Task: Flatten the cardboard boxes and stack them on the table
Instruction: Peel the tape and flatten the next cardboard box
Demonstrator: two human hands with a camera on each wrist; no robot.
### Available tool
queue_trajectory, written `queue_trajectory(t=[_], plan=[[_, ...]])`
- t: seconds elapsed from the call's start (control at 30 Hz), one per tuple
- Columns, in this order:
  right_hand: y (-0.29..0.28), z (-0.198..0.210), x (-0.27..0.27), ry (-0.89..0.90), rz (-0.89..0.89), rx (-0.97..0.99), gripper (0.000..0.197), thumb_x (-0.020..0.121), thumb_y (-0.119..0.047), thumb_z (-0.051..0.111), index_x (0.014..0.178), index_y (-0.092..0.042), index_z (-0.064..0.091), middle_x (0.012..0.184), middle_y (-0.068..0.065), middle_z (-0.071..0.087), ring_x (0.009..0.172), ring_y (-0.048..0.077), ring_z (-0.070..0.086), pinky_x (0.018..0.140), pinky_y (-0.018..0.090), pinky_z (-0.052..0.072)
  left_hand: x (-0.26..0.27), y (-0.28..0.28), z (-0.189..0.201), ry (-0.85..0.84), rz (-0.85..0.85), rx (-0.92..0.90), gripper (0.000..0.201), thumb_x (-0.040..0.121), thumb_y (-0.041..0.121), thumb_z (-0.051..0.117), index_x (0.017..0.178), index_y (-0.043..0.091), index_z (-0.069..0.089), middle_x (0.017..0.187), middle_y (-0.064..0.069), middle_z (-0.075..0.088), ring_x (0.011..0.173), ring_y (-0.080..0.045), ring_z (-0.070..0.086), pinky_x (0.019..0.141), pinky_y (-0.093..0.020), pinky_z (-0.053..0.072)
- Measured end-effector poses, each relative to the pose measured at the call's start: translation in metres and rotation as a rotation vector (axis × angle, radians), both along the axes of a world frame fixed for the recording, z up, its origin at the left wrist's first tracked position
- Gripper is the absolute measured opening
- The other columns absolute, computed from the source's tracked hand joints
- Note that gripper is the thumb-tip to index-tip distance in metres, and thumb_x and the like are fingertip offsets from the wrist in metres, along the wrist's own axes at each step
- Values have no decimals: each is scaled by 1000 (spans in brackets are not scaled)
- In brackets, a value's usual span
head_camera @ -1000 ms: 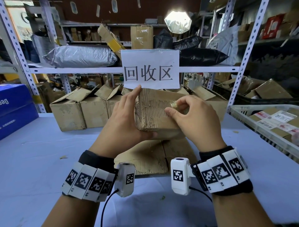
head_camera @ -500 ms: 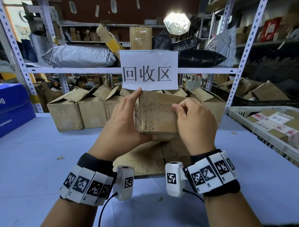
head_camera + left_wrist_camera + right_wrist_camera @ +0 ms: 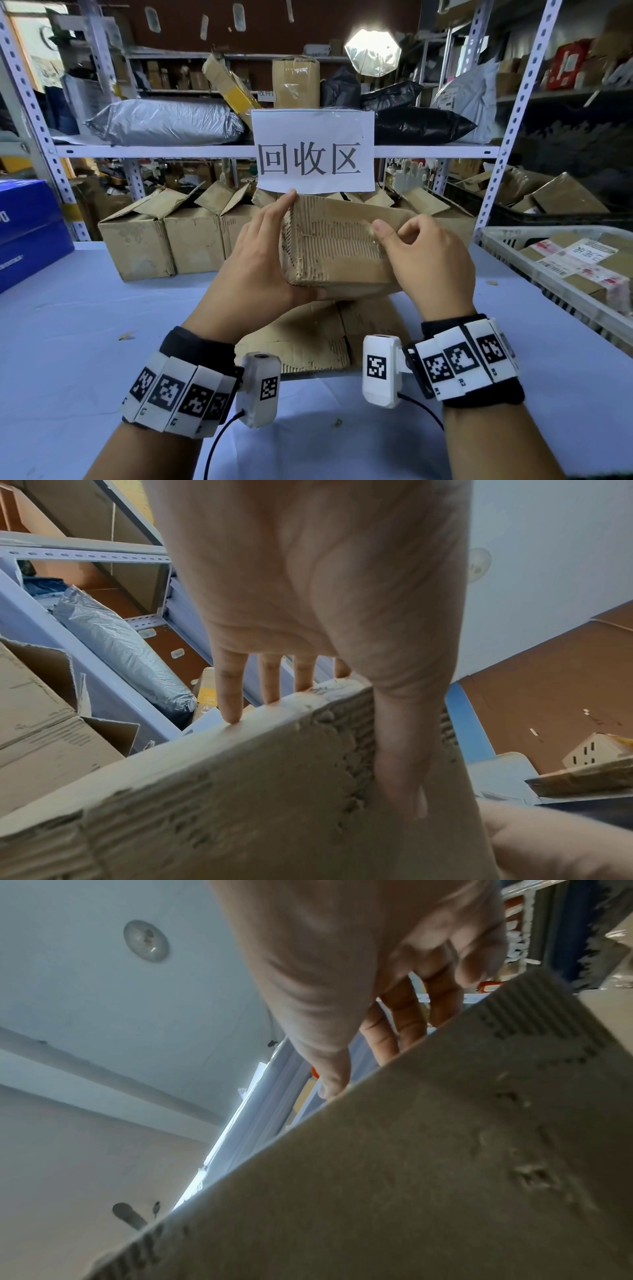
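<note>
While left hand [image 3: 255,260] clamps box [image 3: 337,250] left edge, right hand [image 3: 428,260] pinches top; table [image 3: 61,325] below.

A worn, scuffed cardboard box [image 3: 337,246], unflattened, is held above flattened cardboard [image 3: 308,337] on the table [image 3: 68,325]

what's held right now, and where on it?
A worn cardboard box. The left hand grips its left end, thumb underneath; the right hand pinches something on the top face, too small to identify.
</note>
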State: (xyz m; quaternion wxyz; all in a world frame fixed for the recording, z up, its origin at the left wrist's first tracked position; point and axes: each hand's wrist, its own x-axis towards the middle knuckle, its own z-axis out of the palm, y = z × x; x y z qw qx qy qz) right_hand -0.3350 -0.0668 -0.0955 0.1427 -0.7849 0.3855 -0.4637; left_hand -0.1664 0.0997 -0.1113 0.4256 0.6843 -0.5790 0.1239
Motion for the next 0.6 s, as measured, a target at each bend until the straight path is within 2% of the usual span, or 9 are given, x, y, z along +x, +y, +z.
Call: queue_trajectory(t=[0.07,0.13,0.23,0.33,0.4,0.47,0.53,0.6], plan=[[-2,-2,0,-91,80,-48,31,89,-52,65,88,-24,53,83,-9,58,80,16,54,64,30,36,0,0,0,-2,-6,5,127,54,61,86,157,43,13,142,46,20,142,-6,30,110,-34,32],[1,-4,4,-170,120,-145,17,90,-35,70,87,-26,55,83,-9,60,81,16,55,64,30,36,-1,-1,0,-13,-15,-2,126,55,60,86,156,45,13,139,52,15,140,-2,29,108,-31,30],[4,-9,11,-232,140,-180,11,91,-25,70,83,-26,62,82,-11,64,80,15,59,64,30,42,1,-2,-1,-16,-15,1,126,56,58,88,156,45,12,140,51,16,140,-2,29,108,-32,32],[1,-13,11,-219,172,-132,13,96,-32,64,87,-24,68,84,-11,67,78,13,61,65,35,50,2,0,-1,-12,-11,10,128,56,58,89,158,43,12,143,43,21,142,-9,32,111,-42,38],[0,-15,10,-209,185,-124,19,98,-35,60,89,-22,70,87,-9,69,79,15,62,66,36,51,2,1,0,-10,-16,14,128,55,62,86,158,43,12,142,48,17,141,-9,33,111,-45,40],[0,-16,10,-213,179,-127,31,101,-42,51,85,-22,69,86,-8,68,79,17,62,64,33,46,2,1,-1,-19,-25,10,127,54,68,82,157,44,11,140,52,13,141,-5,31,109,-39,38],[1,-14,8,-226,171,-97,52,103,-56,35,78,-23,67,73,-11,62,70,15,59,58,28,37,1,-1,-2,-30,-31,2,125,54,70,79,156,44,12,140,53,13,140,-1,28,108,-31,32],[2,-10,7,-188,137,-88,60,95,-71,33,72,-25,62,64,-14,56,64,8,54,54,25,32,1,-3,-3,-39,-40,-8,125,55,63,83,157,43,13,142,51,16,139,3,26,108,-23,26]])
